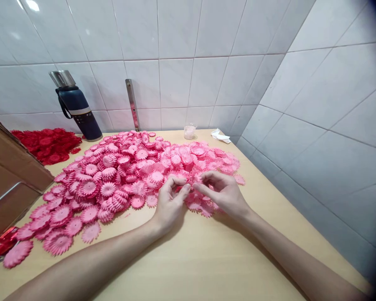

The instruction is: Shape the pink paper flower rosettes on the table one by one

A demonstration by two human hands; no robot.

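Two bare hands meet over scalloped pink discs at the centre of the frame
The left hand and right hand have curled fingers, their thumb tips near each other at the pile's front edge; pink shows between them, but I cannot tell whether either is clamped on a disc. The discs spread over the counter from lower left to right of centre, paler towards the right. A red pile and dark blue bottle stand upper left, a small clear cup and white tissue behind the paler discs
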